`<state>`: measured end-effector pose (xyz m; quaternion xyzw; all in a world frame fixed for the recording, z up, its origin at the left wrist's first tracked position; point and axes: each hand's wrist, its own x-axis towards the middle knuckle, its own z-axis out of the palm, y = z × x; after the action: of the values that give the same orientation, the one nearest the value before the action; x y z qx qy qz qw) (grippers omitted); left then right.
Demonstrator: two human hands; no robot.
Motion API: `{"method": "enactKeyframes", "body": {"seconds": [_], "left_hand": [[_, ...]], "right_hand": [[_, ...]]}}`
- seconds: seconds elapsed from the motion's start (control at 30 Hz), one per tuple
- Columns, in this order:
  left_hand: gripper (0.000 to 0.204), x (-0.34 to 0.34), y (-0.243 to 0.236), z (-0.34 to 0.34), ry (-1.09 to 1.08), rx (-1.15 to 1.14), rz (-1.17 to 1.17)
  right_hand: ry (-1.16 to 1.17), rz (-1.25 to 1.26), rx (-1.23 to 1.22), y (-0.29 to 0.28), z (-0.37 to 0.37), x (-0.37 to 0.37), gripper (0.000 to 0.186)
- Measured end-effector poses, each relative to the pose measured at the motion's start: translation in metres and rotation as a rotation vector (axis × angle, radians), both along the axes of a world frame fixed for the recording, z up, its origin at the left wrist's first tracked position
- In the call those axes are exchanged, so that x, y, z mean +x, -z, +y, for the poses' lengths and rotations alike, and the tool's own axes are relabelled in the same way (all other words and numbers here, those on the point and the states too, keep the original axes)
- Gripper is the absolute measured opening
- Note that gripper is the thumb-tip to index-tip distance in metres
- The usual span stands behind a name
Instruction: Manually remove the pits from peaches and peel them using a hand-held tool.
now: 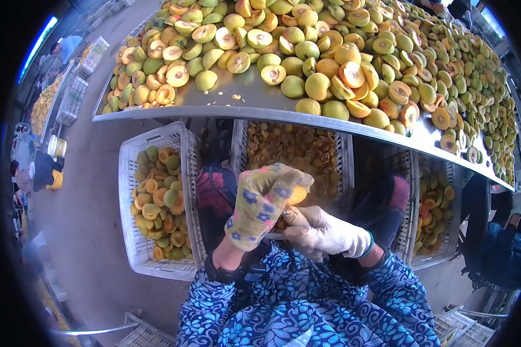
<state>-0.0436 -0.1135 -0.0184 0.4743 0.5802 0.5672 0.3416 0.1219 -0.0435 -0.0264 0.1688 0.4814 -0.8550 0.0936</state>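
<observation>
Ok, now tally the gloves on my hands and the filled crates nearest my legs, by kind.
Pale yellow fabric glove with flowers: 1
White fabric glove: 1
Pale perforated plastic crates of yellow-green and orange fruit: 2
Pale plastic crate of small brownish pieces: 1
Total: 5

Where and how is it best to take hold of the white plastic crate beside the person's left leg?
Probably by the near rim of the white plastic crate, coming from above and the near side. That rim shows bare beyond the halved stone fruit, while the far end sits close to the metal table.
</observation>
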Motion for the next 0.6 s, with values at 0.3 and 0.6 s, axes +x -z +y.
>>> {"method": "enactKeyframes", "body": {"seconds": [0.3,0.6], "left_hand": [[0.045,0.011,0.004,0.007,-0.012,-0.246,-0.296],[0.048,0.034,-0.004,0.015,-0.187,-0.116,-0.502]], "right_hand": [[-0.109,-0.005,0.187,0.019,0.013,0.01,0.037],[-0.155,0.081,-0.747,0.032,0.008,0.019,0.03]]}}
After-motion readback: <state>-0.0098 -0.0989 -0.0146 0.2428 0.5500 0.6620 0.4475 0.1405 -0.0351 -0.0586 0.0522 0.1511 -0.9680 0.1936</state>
